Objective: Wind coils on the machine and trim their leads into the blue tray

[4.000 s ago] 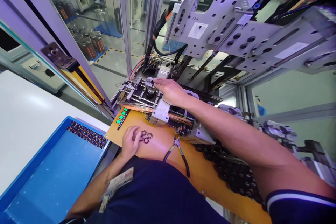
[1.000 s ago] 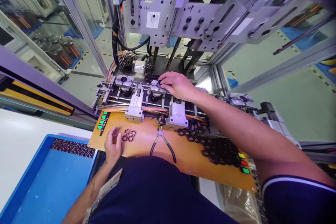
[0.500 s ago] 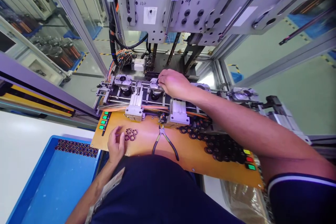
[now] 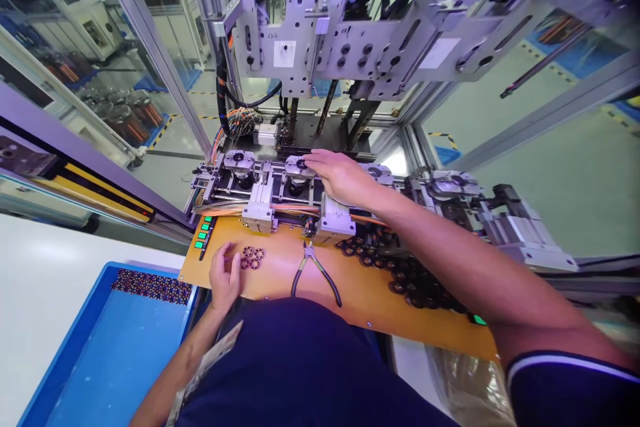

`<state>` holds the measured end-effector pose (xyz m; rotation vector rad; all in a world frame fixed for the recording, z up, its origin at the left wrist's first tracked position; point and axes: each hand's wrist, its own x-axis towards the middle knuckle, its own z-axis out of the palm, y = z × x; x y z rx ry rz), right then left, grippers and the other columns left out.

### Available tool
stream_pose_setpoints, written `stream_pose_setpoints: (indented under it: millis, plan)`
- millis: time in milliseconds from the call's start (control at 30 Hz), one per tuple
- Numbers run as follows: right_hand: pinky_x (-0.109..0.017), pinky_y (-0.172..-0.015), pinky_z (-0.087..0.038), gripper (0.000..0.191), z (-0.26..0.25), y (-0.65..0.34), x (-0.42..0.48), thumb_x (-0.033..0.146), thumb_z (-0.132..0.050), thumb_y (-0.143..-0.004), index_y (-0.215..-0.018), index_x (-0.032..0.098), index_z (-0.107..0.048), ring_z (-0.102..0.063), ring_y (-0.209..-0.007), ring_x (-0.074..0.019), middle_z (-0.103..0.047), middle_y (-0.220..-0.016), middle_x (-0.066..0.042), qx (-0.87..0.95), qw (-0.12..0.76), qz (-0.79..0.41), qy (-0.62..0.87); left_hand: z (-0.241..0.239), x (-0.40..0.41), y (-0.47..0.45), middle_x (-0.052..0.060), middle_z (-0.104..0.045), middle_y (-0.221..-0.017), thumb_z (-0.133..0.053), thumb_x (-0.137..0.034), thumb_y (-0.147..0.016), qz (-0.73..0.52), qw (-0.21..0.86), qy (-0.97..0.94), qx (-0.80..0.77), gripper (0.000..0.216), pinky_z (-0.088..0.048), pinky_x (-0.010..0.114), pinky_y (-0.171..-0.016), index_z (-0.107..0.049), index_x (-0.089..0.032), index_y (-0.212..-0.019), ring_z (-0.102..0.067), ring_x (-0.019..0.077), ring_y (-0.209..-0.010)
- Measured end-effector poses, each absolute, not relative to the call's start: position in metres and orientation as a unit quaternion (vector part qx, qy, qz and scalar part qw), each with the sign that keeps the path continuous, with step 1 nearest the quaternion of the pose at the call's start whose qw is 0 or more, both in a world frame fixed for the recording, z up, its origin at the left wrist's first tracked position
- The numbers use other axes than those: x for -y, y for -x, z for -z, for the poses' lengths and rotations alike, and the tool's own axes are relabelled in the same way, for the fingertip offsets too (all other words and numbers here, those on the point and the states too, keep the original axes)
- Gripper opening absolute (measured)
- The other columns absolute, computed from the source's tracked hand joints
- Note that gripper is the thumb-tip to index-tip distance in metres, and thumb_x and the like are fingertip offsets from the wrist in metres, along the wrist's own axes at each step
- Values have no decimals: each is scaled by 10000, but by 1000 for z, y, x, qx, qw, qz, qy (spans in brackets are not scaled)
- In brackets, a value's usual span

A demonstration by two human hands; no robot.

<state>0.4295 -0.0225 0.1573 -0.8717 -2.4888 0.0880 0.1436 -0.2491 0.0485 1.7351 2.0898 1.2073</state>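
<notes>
Right hand: fingers extended, tips at dark ring in silver fixture; cannot tell if gripping.
Left hand: loosely half-open, empty, beside four small rings.
Pliers: on orange board.

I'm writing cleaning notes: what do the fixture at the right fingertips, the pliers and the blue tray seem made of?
Fixture: probably machined metal, silver-grey with a dull sheen. Pliers: head likely metal, from its shine; dark handles, perhaps plastic or rubber. Blue tray: likely plastic, uniformly coloured, slightly glossy.
</notes>
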Motion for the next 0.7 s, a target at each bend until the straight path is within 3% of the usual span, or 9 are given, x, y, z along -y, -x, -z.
stream_pose_setpoints:
  millis: [133, 233, 367, 500, 700]
  plan:
    - [-461, -1041, -521, 498, -186, -456, 84, -11, -470, -872, -1331, 142, -586, -586, -1244, -256, -603, -1340, -138, 844, 401, 39, 353, -97, 238, -137, 144, -684, -1131, -528, -296, -946, -406, 21, -633, -659, 325, -558, 411, -871, -583, -146, -1229, -657, 236, -1017]
    - [-400, -1005, -552, 591, -199, -474, 140, -30, -586, -834, -1389, 168, -543, -634, -1173, -245, -637, -1289, -143, 797, 483, 92, 350, -149, 196, -151, 96, -689, -1193, -611, -353, -892, -388, 7, -704, -595, 347, -462, 458, -1064, -629, -186, -1195, -605, 250, -1165]
    - [-391, -983, -565, 647, -194, -493, 191, -46, -657, -782, -1390, 141, -539, -654, -1130, -261, -650, -1254, -166, 790, 474, 108, 373, -198, 116, -203, 150, -592, -1390, -535, -356, -945, -190, -3, -851, -490, 449, -367, 515, -1140, -573, -93, -1308, -422, 323, -1396]
    - [-411, -969, -565, 497, -161, -523, 226, 5, -653, -822, -1295, 146, -592, -659, -1101, -256, -668, -1205, -161, 771, 434, 91, 458, -206, 70, -249, 190, -457, -1511, -521, -282, -954, -9, 15, -860, -510, 537, -290, 545, -1174, -452, -25, -1420, -294, 360, -1473]
    - [-449, -907, -584, 188, -80, -564, 270, 135, -572, -919, -1082, 127, -664, -661, -1025, -258, -683, -1103, -154, 718, 364, 54, 591, -191, 50, -252, 226, -368, -1557, -595, -310, -914, 37, 30, -850, -525, 671, -281, 582, -1166, -368, -10, -1470, -271, 396, -1475]
